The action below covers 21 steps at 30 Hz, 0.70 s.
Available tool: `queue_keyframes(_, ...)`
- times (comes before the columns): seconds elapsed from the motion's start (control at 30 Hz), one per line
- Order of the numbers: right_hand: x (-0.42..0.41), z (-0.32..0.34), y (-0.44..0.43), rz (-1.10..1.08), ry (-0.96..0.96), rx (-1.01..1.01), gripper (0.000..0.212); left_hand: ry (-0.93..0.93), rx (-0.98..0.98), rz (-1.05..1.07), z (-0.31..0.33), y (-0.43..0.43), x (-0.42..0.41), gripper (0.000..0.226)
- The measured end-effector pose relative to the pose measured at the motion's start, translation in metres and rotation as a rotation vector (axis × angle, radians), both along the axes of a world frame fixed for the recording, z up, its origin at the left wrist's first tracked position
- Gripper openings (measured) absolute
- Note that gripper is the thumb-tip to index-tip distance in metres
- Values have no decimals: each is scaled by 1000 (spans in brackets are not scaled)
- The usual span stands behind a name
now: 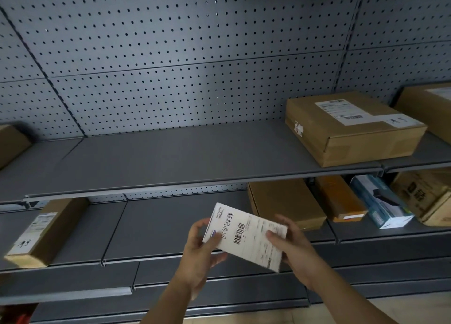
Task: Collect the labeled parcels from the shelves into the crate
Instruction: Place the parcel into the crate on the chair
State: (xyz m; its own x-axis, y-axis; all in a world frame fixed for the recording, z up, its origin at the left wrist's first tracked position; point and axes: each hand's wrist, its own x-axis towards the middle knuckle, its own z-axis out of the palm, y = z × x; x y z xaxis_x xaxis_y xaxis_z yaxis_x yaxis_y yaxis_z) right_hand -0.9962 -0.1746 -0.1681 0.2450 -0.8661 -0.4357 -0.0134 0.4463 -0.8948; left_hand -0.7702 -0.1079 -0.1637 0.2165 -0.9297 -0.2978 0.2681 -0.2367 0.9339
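Note:
A small white labeled parcel (246, 235) with a barcode and handwriting is held in front of the lower shelf. My left hand (200, 253) grips its left end and my right hand (292, 248) grips its right end. A flat brown labeled box (351, 128) lies on the upper shelf (170, 162) at the right. A long brown labeled box (46, 231) lies on the lower shelf at the left. No crate is in view.
Grey pegboard (170, 55) backs the shelves. The lower shelf (158, 226) at the right holds a brown box (285, 201), an orange box (339, 199), a blue-white box (380, 204) and another brown carton (424, 196). More boxes sit at the far left (12, 143) and far right (432, 106).

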Motion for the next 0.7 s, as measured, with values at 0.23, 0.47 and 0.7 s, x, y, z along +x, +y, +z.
queue_keyframes(0.23, 8, -9, 7, -184, -108, 37, 47, 134, 24, 79, -14, 4, -20, 34)
queue_keyframes(0.47, -20, 17, -19, 106, 69, -46, 44, -257, 79, -180, 9, -10, 7, 24)
queue_keyframes(0.7, -16, 40, -35, 252, 162, -133, 41, -281, 100, -504, 23, -19, -8, 26)
